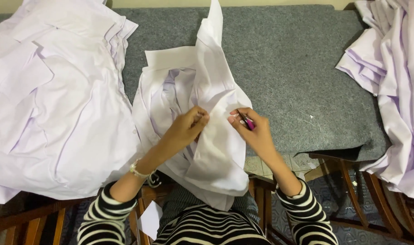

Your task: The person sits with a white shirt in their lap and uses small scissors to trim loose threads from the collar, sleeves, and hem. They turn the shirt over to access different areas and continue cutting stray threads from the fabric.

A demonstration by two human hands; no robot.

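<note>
A: Left hand (187, 128), condition of grip?

B: Closed; fingers pinched on a fold of the white garment (202, 136), just left of centre. Bracelet (138, 170) on the wrist, striped sleeve (105, 213) behind it

A: Right hand (254, 129)?

B: Curled shut around a small pink-handled cutter (247, 121), dark tip angled up and to the left, toward the opposite grip. Fingertips (232, 119) also touching the cloth edge. Blade state: cannot tell, too small

A: Location of the garment relative to both grips?

B: Directly between and beneath them. Lower part draped toward the lap, below the grips; upper part spread on the grey-felt bench (284, 59) beyond them, with one strip rising upward out of view. Collar or band section lying flat just beyond the left grip

A: Surrounding items?

B: Large pile of white garments (52, 100) well to the left of the left grip, resting on the bench and overhanging its near edge. Second heap of white garments (393, 81) well to the right of the right grip, hanging over the bench corner. Wooden chair frame (352, 186) below and right of the right grip. Small white scrap (150, 220) below the left grip, near the lap
</note>
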